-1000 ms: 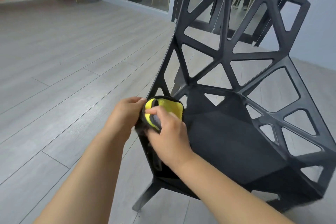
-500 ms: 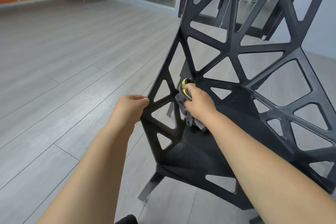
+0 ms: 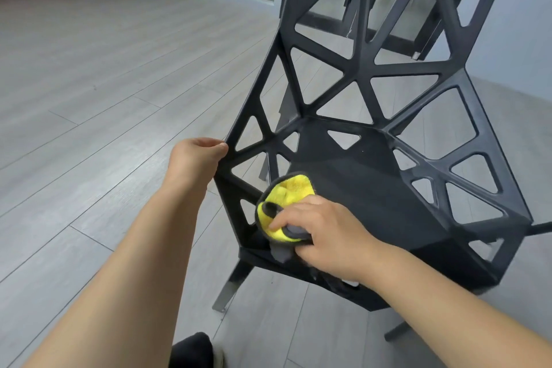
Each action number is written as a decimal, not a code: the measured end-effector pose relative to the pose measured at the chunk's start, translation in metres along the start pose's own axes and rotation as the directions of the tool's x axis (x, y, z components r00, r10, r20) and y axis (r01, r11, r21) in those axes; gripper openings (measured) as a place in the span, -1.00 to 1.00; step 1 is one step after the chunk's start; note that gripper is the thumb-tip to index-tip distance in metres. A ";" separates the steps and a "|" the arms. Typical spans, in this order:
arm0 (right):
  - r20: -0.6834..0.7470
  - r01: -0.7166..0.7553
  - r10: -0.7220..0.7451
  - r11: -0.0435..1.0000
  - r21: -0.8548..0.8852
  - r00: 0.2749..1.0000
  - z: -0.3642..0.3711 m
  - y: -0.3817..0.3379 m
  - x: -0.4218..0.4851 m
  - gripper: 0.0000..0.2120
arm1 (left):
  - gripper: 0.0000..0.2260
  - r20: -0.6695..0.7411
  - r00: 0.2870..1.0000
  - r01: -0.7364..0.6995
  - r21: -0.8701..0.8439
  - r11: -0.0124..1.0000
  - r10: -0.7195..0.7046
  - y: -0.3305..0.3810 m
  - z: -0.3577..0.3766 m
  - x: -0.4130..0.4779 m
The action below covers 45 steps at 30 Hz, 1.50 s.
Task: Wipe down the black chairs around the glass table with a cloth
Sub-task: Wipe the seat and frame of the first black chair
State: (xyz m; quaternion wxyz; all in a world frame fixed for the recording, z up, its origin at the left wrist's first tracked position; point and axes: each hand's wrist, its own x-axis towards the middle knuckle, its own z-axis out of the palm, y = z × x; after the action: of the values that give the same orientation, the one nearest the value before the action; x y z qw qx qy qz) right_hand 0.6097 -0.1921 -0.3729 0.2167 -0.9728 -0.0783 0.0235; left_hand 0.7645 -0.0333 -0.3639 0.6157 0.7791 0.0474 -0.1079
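Cloth (image 3: 286,197) on chair (image 3: 373,188) seat, near-left corner.
Right hand (image 3: 325,233) grips the bunched yellow-grey cloth and presses it down on the black seat, one grey end hanging at the front edge. Left hand (image 3: 195,158) holds the chair's left frame edge, fingers curled over the rim. Chair stands on grey plank floor (image 3: 89,84).

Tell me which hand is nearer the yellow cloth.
Right. The right hand grips the cloth on the seat of the chair; the left hand holds the chair's side frame, up and left of the cloth.
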 end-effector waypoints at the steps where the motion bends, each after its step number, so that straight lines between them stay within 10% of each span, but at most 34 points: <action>1: 0.037 -0.039 0.037 0.997 0.063 0.999 -0.006 0.000 -0.005 -0.50 | -0.94 -0.002 1.000 0.003 -0.007 1.000 -0.003 -0.001 0.000 -0.001; 5: -0.120 -0.223 0.303 0.870 0.439 0.945 -0.044 0.023 -0.001 -0.32 | -0.92 0.019 0.999 0.046 -0.023 0.999 -0.046 0.001 -0.006 -0.003; 10: 0.059 -0.487 0.484 0.864 0.125 0.873 -0.022 0.045 0.014 -0.18 | -0.81 0.054 0.997 0.048 -0.013 0.999 -0.047 0.006 -0.016 -0.008; 19: -0.292 -0.282 0.229 0.947 -0.155 0.929 0.045 -0.032 0.007 -0.33 | -0.83 0.108 0.992 0.060 0.018 0.998 -0.062 0.012 -0.023 -0.005; 28: -0.560 -0.098 0.342 0.902 0.420 0.755 0.050 -0.058 0.106 -0.51 | -0.69 -0.018 0.997 0.072 -0.018 0.997 -0.072 0.011 -0.021 0.004; 45: -0.461 -0.403 0.355 0.915 -0.007 0.813 0.012 0.026 0.121 -0.66 | -0.60 0.009 0.999 -0.041 0.148 0.988 0.040 0.009 -0.019 -0.003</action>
State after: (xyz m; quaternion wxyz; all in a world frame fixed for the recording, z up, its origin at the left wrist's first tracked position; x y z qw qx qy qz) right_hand 0.7317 -0.1904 -0.3960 0.1686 -0.9572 0.1684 -0.1640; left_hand 0.7659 -0.0167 -0.3504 0.5585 0.8231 0.0215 -0.1008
